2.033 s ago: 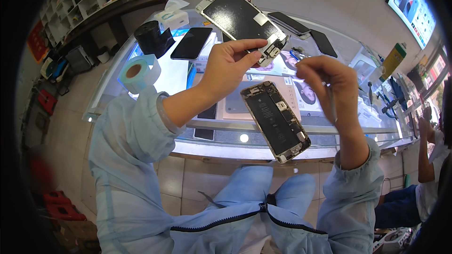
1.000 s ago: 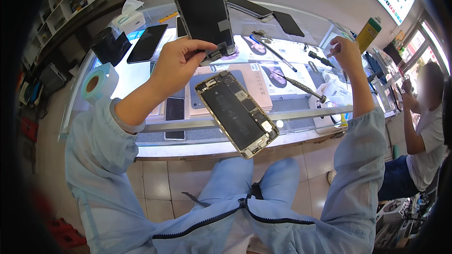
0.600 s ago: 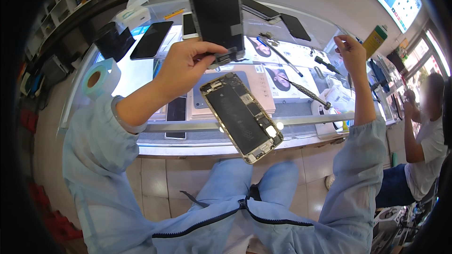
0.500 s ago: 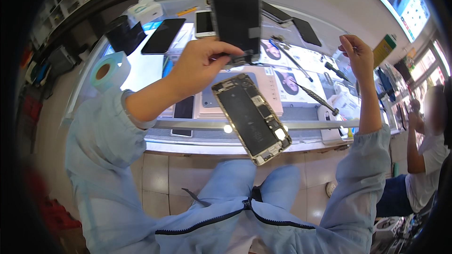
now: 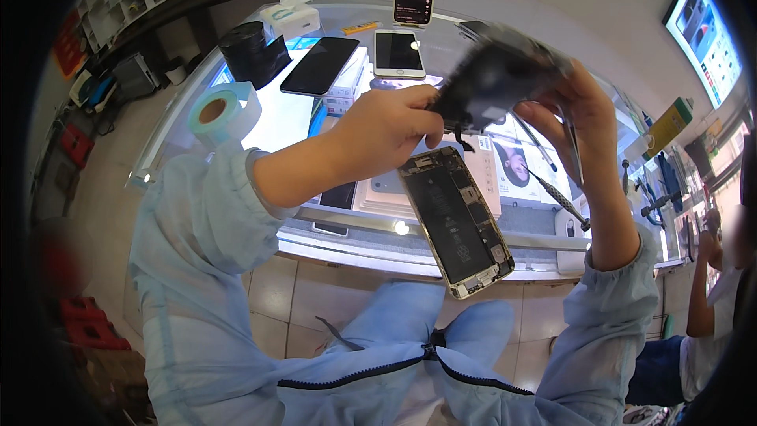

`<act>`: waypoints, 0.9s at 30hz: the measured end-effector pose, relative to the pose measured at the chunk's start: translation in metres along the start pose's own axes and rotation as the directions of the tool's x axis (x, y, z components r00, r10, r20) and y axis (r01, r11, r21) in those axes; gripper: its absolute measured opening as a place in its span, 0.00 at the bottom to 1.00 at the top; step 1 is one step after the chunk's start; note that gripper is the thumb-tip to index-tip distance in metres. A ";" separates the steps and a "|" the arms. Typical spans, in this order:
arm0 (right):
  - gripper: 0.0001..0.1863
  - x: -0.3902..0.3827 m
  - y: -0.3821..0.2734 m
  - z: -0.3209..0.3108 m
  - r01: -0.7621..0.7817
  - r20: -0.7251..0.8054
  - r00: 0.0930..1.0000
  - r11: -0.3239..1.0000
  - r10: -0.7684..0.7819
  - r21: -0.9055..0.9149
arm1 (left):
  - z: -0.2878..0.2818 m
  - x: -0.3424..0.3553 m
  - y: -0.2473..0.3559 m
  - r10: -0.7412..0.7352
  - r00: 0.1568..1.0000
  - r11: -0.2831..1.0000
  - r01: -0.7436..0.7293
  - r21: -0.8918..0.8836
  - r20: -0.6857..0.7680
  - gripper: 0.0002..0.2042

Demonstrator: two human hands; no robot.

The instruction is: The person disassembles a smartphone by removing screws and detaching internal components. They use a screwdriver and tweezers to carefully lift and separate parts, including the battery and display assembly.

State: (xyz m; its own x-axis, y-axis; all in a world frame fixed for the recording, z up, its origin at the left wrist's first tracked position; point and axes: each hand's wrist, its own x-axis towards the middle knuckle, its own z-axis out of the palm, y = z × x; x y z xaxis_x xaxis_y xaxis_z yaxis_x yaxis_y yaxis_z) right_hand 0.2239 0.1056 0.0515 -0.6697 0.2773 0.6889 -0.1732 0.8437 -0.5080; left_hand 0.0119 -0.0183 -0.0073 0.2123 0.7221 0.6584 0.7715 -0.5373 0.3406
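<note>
Black screen panel hangs at one o'clock from the opened phone body; our left hand pinches its end, presumably for steadiness; our right hand curls round a slim tool.

A phone-repair shop, it appears: a lit glass display counter across the middle, an opened smartphone (battery and circuitry bare) at four o'clock, a precision screwdriver at three, a wall-mounted screen at two.

wearer's two hands, one opened phone, one screen panel, one tissue box, one wall display
</note>
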 end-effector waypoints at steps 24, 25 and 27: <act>0.17 -0.016 0.025 0.031 0.421 0.106 0.893 0.731 -0.437 -0.538 | -0.050 0.007 -0.064 -0.812 0.565 0.160 0.456 -0.875 0.146 0.11; 0.18 -0.019 0.025 0.028 0.386 0.114 0.915 0.753 -0.388 -0.533 | -0.065 0.006 -0.071 -0.832 0.546 0.251 0.529 -0.811 0.100 0.12; 0.17 -0.023 0.024 0.026 0.347 0.120 0.934 0.776 -0.336 -0.527 | -0.083 0.002 -0.087 -0.850 0.525 0.380 0.655 -0.653 0.033 0.13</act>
State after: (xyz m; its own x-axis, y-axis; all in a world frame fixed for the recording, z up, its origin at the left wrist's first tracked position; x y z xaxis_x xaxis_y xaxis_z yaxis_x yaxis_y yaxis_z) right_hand 0.2160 0.1076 0.0101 -0.6539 -0.0799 0.7523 0.0138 0.9930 0.1174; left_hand -0.1045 -0.0064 0.0203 -0.5250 0.8504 0.0343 0.0402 -0.0154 0.9991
